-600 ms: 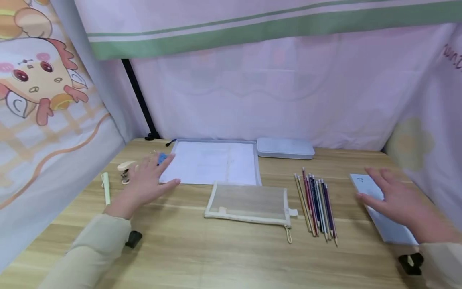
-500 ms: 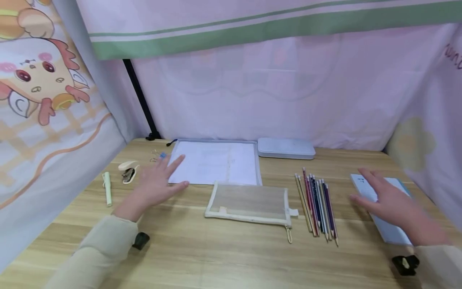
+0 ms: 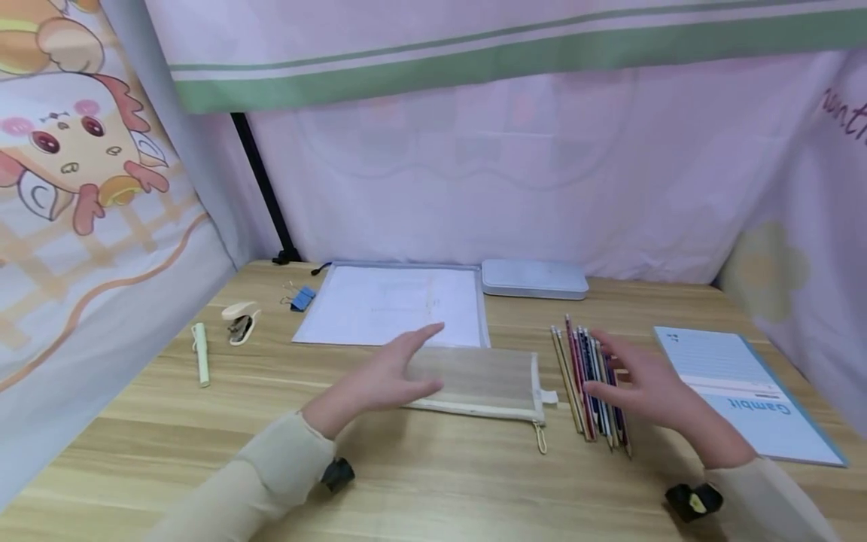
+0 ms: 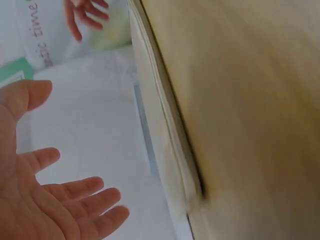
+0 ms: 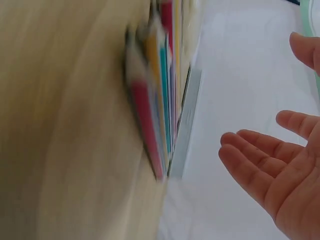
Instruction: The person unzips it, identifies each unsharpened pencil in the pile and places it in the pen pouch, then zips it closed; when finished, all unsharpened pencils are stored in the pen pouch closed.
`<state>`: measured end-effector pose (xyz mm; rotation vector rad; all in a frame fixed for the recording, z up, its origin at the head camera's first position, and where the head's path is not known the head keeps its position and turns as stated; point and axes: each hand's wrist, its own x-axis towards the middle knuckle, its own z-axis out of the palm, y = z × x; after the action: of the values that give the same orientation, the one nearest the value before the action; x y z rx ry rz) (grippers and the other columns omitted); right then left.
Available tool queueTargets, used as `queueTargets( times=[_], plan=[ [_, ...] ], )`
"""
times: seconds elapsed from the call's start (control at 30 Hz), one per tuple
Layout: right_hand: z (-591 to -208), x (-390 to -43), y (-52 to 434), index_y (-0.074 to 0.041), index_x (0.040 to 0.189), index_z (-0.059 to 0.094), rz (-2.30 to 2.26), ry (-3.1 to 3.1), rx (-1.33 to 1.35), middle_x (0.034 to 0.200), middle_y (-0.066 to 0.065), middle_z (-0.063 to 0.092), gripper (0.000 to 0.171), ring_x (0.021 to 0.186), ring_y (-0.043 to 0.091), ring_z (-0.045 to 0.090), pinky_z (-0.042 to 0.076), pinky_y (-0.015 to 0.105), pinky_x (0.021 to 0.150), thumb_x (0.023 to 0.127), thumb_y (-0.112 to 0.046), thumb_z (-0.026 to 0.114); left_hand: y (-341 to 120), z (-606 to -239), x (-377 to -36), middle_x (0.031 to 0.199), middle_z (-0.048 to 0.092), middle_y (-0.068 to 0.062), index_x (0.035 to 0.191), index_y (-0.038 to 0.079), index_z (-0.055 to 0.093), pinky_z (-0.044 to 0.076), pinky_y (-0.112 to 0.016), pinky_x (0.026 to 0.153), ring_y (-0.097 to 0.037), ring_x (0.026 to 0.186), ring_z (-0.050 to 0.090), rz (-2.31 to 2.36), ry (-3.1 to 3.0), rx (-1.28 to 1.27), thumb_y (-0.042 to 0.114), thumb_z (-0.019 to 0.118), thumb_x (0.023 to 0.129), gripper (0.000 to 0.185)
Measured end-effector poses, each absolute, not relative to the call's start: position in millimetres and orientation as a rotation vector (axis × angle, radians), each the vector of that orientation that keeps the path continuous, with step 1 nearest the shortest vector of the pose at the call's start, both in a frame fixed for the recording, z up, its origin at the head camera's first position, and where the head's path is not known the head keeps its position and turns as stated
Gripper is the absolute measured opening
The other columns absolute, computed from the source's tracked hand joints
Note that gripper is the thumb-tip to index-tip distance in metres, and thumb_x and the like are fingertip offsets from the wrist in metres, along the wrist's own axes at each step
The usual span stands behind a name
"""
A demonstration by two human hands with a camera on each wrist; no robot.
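My left hand [image 3: 379,380] hovers with spread fingers over the left part of a flat mesh zip pouch [image 3: 481,380], covering that end of it. Nothing is in its grasp; in the left wrist view the palm and fingers [image 4: 80,192] are bare. My right hand [image 3: 650,384] is held over the right side of a bundle of pencils [image 3: 581,376], fingers apart and holding nothing. Whether it touches them cannot be told from the head view; in the right wrist view the hand [image 5: 285,170] is apart from the pencils [image 5: 150,110].
A clear folder with white paper [image 3: 379,301] and a pale metal case [image 3: 535,278] lie at the back. Blue binder clips [image 3: 302,299], a stapler [image 3: 240,322] and a light green pen [image 3: 202,354] lie at left. A Gambit notepad [image 3: 752,399] lies at right.
Both hands have moved inward: the left from beside the stapler and clips to the mesh pouch, the right from over the notepad to the pencils. The objects on the table have stayed put.
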<state>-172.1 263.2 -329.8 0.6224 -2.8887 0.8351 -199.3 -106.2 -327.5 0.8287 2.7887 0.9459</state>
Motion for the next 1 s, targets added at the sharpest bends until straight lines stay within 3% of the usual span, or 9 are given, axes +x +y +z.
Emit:
queueTargets(
  times=[0.2, 0.33, 0.47, 0.7, 1.0],
  plan=[
    [-339, -176, 242, -0.005, 0.142, 0.031, 1.061, -2.930, 0.652, 0.120, 0.024, 0.054, 0.071, 0.106, 0.036, 0.056, 0.052, 0.042, 0.082, 0.086, -0.031, 0.065, -72, -340, -196, 0.128, 0.049, -0.019, 0.144, 0.021, 0.030, 0.047, -0.043, 0.090, -0.031, 0.111, 0.054, 1.147, 2.571, 0.801, 0.027, 0.069, 0.081, 0.074],
    [-342, -177, 230, -0.007, 0.141, 0.032, 1.229, -2.968, 0.609, 0.123, 0.023, 0.052, 0.069, 0.108, 0.033, 0.055, 0.051, 0.040, 0.084, 0.085, -0.031, 0.065, -50, -347, -195, 0.118, 0.054, -0.015, 0.141, 0.019, 0.035, 0.049, -0.032, 0.083, -0.023, 0.101, 0.060, 1.240, 2.447, 0.779, 0.026, 0.071, 0.079, 0.072],
    [-343, -177, 223, -0.004, 0.140, 0.033, 1.441, -2.966, 0.560, 0.123, 0.022, 0.051, 0.067, 0.108, 0.032, 0.054, 0.051, 0.037, 0.082, 0.086, -0.027, 0.065, -30, -351, -194, 0.112, 0.057, -0.011, 0.136, 0.018, 0.042, 0.050, -0.026, 0.077, -0.017, 0.095, 0.061, 1.330, 2.335, 0.746, 0.023, 0.073, 0.077, 0.067],
    [-352, -179, 217, -0.002, 0.136, 0.040, 1.607, -2.967, 0.500, 0.120, 0.018, 0.053, 0.061, 0.107, 0.028, 0.054, 0.049, 0.037, 0.084, 0.085, -0.021, 0.066, -5, -359, -190, 0.098, 0.060, -0.008, 0.124, 0.005, 0.052, 0.048, -0.019, 0.076, -0.009, 0.085, 0.058, 1.397, 2.213, 0.725, 0.010, 0.075, 0.074, 0.056],
    [-368, -184, 210, 0.001, 0.122, 0.054, 1.512, -3.025, 0.519, 0.102, 0.009, 0.060, 0.058, 0.094, 0.020, 0.055, 0.049, 0.027, 0.080, 0.069, -0.006, 0.077, 3, -373, -192, 0.089, 0.060, -0.003, 0.109, 0.002, 0.059, 0.047, -0.019, 0.076, -0.010, 0.083, 0.056, 1.404, 2.239, 0.651, 0.004, 0.076, 0.070, 0.042]
  ],
)
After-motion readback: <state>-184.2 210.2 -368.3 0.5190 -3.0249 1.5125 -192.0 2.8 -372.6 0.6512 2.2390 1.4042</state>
